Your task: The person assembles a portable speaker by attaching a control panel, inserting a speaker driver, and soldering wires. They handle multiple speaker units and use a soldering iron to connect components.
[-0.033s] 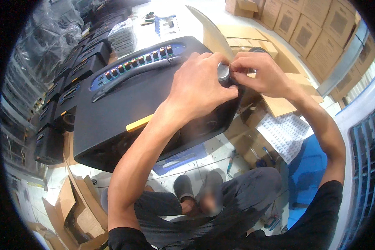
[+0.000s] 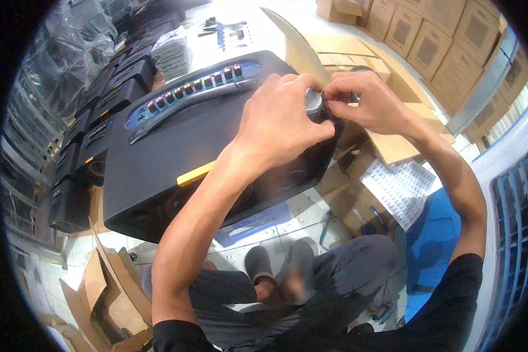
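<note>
A large black portable speaker lies before me, with a blue control panel of several knobs and a black carry handle on its upper face. My left hand curls over the right end of the speaker, fingers around a silver-grey rounded piece. Its thumb rests near the speaker's edge. Close against that piece, my right hand is closed in a pinch; whatever its fingertips hold is hidden. A yellow flat strip lies on the speaker under my left forearm.
More black speakers stand in a row at left, beside plastic-wrapped goods. An open carton sits at right, near a printed sheet and a blue bin. Stacked cartons line the back right. Another open carton is lower left.
My right hand's fingers have shifted very slightly at the silver-grey piece. Everything else looks the same.
</note>
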A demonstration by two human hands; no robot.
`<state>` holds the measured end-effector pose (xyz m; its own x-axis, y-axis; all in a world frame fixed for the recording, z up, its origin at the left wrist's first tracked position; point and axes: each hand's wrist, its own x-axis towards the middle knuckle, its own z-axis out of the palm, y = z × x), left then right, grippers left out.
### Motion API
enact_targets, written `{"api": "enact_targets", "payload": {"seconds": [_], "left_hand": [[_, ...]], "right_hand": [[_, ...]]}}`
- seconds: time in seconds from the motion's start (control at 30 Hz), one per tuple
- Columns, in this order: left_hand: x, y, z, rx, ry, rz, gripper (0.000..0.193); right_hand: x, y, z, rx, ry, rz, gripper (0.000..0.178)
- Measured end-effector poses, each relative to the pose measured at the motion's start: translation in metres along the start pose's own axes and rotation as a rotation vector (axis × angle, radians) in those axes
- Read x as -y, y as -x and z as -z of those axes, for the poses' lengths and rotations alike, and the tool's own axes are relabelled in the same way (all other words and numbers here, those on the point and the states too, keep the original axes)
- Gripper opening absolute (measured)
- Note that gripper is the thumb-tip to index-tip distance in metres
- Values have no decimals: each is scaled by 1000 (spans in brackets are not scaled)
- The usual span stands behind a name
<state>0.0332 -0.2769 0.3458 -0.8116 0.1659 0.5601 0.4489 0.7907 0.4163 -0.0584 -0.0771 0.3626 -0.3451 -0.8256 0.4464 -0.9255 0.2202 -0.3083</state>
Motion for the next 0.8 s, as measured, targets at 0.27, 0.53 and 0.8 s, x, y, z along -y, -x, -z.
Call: {"api": "enact_targets", "payload": {"seconds": [0.27,0.53,0.8], "left_hand": [[-1,0,1,5,-2,13,51],[0,-1,0,-5,-6,-2,52],[1,-1,0,-1,24,21,49]], "right_hand": [[11,-22,5,109,-372,-646,21],[22,-38,11,122,-581,-989,17],[18,-24,16,34,-440,-787,18]]}}
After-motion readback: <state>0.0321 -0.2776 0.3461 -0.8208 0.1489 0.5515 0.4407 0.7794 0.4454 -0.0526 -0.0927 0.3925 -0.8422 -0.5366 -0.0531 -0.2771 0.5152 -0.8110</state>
